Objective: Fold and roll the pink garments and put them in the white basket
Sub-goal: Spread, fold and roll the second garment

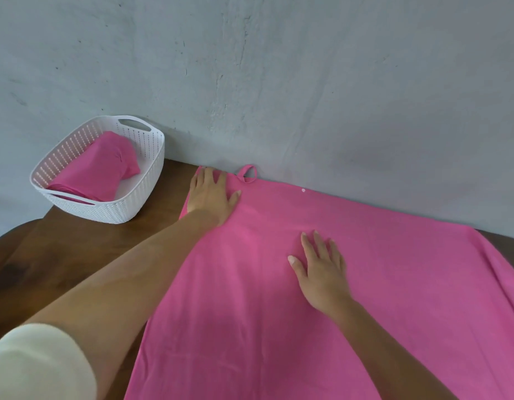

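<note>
A large pink garment (pixel 394 284) lies spread flat over the wooden table, reaching from the wall to the near edge. My left hand (pixel 212 194) presses flat on its far left corner, fingers straight, beside a small pink loop (pixel 248 173) at the wall. My right hand (pixel 322 269) rests flat on the middle of the cloth, fingers spread. A white perforated basket (pixel 140 194) stands at the back left of the table. Inside it lies a rolled pink garment (pixel 97 171).
The dark wooden table (pixel 62 255) shows bare wood to the left of the cloth. A grey plaster wall (pixel 279 82) runs right behind the table. A small white dot (pixel 303 190) sits on the cloth's far edge.
</note>
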